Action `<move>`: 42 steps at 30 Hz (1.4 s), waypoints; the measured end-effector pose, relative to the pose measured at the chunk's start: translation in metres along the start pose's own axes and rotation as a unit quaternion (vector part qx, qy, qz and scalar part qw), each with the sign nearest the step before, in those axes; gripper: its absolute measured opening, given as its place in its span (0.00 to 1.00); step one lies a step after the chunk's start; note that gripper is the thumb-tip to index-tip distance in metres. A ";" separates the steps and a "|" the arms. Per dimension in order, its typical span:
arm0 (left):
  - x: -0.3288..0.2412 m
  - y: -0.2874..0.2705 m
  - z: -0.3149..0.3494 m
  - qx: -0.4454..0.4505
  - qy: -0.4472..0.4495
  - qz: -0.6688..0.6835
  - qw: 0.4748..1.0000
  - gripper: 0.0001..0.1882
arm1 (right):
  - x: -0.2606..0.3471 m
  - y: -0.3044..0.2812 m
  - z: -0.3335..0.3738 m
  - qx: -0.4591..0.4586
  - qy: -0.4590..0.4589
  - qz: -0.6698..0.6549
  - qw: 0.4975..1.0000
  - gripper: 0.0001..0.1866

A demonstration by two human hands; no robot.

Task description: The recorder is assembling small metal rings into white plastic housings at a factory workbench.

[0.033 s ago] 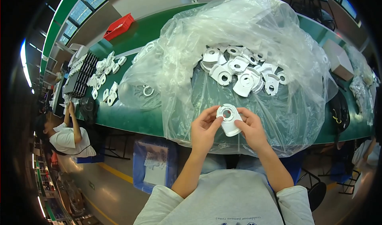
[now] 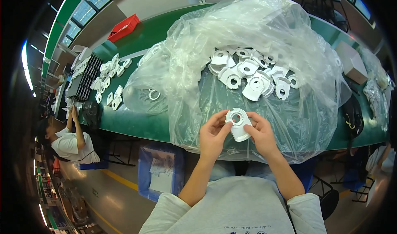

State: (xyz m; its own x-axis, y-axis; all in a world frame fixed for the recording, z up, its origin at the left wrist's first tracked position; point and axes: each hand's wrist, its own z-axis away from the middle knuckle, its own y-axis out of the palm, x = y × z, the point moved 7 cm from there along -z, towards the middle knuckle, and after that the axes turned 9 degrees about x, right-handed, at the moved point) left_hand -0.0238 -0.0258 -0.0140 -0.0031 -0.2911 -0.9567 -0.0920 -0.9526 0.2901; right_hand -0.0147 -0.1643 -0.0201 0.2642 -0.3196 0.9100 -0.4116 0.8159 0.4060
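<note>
Between my two hands is a white plastic part (image 2: 240,131), rounded at one end with a ring-shaped hole in it. My left hand (image 2: 214,134) pinches its left edge, the thumb beside the hole. On the opposite edge my right hand (image 2: 261,134) grips it with thumb and fingers. The part is held above a clear plastic bag (image 2: 285,126) spread over the green table. Just beyond my hands, a pile of similar white parts (image 2: 255,83) lies in the bag's open mouth.
The green table (image 2: 128,120) carries more white parts (image 2: 116,96) and stacked dark trays (image 2: 81,83) at left, where another person (image 2: 74,145) works. A red bin (image 2: 124,28) stands far left, a white box (image 2: 351,63) at right. A blue-lined bin (image 2: 161,172) sits below the table edge.
</note>
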 end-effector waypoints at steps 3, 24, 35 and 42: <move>0.000 0.005 0.001 0.006 0.001 -0.008 1.000 0.18 | -0.006 -0.006 -0.003 -0.025 -0.024 0.009 0.999 0.14; -0.009 0.006 0.006 -0.005 0.059 -0.190 0.980 0.12 | 0.002 -0.002 -0.003 -0.075 -0.085 0.162 0.980 0.08; -0.005 0.013 0.013 -0.055 0.065 -0.035 0.996 0.08 | 0.023 0.012 0.005 -0.087 -0.155 0.240 0.954 0.06; -0.004 0.015 0.014 -0.030 0.035 0.117 0.992 0.08 | 0.030 0.017 0.008 -0.078 -0.170 0.229 0.955 0.07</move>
State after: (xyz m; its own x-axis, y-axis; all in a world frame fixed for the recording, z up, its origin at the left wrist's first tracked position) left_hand -0.0396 -0.0381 -0.0058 0.0524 -0.5081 -0.8597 -0.0366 -0.8613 0.5068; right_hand -0.0211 -0.1635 0.0147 -0.2228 -0.0286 0.9745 -0.2739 0.9611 -0.0344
